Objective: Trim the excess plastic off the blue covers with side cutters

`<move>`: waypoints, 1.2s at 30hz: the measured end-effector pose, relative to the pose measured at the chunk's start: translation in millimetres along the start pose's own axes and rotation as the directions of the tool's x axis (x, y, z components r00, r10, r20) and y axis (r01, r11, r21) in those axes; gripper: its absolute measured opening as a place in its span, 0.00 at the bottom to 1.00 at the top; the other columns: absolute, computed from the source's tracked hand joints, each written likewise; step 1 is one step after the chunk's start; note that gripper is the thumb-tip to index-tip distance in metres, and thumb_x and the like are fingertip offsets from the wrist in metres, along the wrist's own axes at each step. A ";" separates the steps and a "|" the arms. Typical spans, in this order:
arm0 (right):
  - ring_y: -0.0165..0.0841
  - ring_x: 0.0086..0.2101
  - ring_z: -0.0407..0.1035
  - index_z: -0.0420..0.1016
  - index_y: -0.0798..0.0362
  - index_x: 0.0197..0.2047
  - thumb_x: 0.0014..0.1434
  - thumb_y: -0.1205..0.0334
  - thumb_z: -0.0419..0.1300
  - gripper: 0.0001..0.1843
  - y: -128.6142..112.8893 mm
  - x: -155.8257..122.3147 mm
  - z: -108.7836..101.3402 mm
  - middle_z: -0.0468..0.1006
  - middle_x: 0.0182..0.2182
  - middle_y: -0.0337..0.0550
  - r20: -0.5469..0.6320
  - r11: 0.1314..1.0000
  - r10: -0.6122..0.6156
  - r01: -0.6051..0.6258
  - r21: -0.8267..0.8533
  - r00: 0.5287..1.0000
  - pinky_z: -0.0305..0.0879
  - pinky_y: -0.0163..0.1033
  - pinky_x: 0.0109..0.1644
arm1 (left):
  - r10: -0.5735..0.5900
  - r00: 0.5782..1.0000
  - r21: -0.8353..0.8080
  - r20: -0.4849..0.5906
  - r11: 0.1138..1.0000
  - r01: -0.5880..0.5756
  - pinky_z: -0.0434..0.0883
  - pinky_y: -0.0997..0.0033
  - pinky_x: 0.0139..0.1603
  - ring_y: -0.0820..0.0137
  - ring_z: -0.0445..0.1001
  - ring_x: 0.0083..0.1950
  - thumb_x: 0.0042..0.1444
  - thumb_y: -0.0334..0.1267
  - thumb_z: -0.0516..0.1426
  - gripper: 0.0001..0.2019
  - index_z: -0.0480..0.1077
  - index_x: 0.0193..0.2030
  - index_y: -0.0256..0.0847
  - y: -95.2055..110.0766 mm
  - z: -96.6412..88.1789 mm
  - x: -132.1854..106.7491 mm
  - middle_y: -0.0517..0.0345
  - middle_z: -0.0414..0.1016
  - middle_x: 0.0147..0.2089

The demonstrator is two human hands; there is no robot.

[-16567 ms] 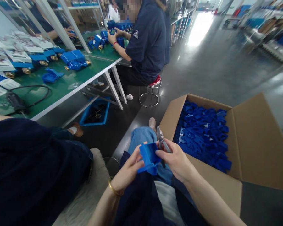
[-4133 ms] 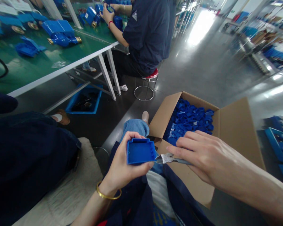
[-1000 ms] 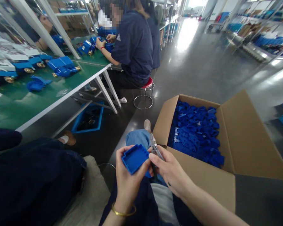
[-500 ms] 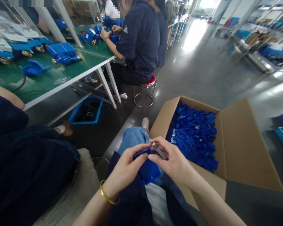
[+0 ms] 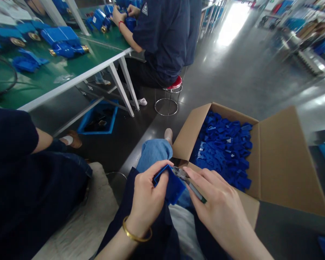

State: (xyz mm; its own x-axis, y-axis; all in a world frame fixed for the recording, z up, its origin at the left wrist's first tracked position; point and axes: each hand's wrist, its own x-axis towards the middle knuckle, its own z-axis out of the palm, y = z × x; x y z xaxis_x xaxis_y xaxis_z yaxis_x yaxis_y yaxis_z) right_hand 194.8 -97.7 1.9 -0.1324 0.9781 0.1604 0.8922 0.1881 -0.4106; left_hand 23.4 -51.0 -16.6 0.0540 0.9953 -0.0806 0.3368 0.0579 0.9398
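Note:
Above my lap, my left hand (image 5: 150,189) grips a blue plastic part (image 5: 173,186) by its upper left edge, thumb on the face and fingers behind. The part looks like a shallow cover with a raised rim, held tilted. My right hand (image 5: 215,191) is closed around a pair of small metal pliers or cutters (image 5: 191,182) with dark handles. Their jaws sit at the upper right edge of the blue part; whether they bite on it cannot be made out.
An open cardboard box (image 5: 277,162) full of blue plastic parts (image 5: 227,144) stands at my right. A green-topped table (image 5: 97,45) at the left bears blue devices with brass fittings (image 5: 67,41). A co-worker (image 5: 165,36) sits on a red stool (image 5: 176,83); another person's sleeve (image 5: 11,137) is beside me.
My right hand has turned and shifted right, so the tool's jaws now point left at the part's edge. My left hand has come nearer and tilted the blue part. The view has shifted slightly.

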 end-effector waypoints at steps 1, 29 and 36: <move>0.42 0.38 0.71 0.75 0.49 0.59 0.67 0.64 0.57 0.18 -0.7 0.9 0.4 0.76 0.36 0.45 0.008 1.000 -0.001 0.001 -0.008 1.000 0.72 0.49 0.43 | 0.017 1.000 0.032 -0.005 0.999 -0.017 0.73 0.75 0.42 0.66 0.83 0.45 0.62 0.34 0.55 0.12 0.80 0.43 0.42 -0.1 -0.3 -0.8 0.58 0.86 0.45; 0.42 0.39 0.73 0.75 0.49 0.59 0.68 0.65 0.54 0.18 -1.7 2.2 -1.2 0.77 0.38 0.47 0.070 0.998 -0.009 0.013 -0.060 0.997 0.74 0.49 0.45 | 0.177 0.984 0.215 -0.034 0.962 -0.166 0.70 0.76 0.38 0.72 0.82 0.34 0.61 0.28 0.53 0.16 0.80 0.47 0.41 2.6 -0.4 -8.7 0.61 0.87 0.41; 0.42 0.38 0.73 0.76 0.51 0.58 0.68 0.66 0.53 0.19 -3.4 1.5 -1.2 0.77 0.37 0.48 0.071 1.000 0.002 -0.001 -0.018 0.997 0.74 0.51 0.47 | 0.202 0.979 0.246 -0.041 0.951 -0.186 0.70 0.75 0.36 0.72 0.81 0.32 0.61 0.28 0.53 0.15 0.80 0.47 0.42 3.2 -1.1 -9.6 0.61 0.86 0.39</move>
State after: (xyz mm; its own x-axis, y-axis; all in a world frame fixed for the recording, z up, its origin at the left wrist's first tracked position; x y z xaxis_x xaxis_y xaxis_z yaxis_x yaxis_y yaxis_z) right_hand 192.0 -97.0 4.6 -0.1606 0.9824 0.0955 0.8998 0.1855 -0.3949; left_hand 22.9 -60.3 -12.5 0.0821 0.9889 0.1242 0.5414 -0.1489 0.8275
